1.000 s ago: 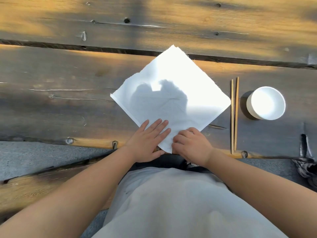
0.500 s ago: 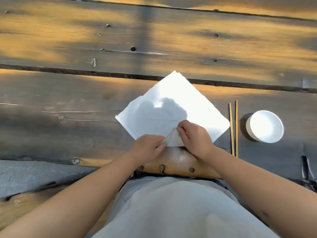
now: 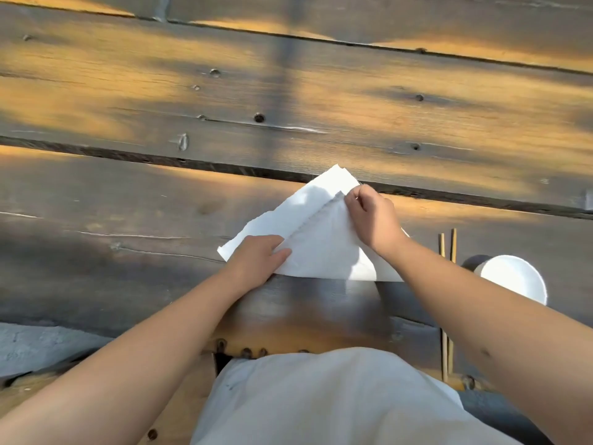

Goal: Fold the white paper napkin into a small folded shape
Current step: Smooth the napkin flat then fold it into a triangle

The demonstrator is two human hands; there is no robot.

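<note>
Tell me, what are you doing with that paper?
A person is folding a white paper napkin on a wooden table. The right hand pinches one corner up near the far corner, making a triangle. The left hand presses the napkin's left side flat. The corners are not lined up yet. Chopsticks and a white bowl sit to the right.

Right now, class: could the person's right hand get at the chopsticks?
Probably yes: the right hand pinches the napkin, and the chopsticks lie just beside its wrist with nothing between, though it must let go first.
</note>
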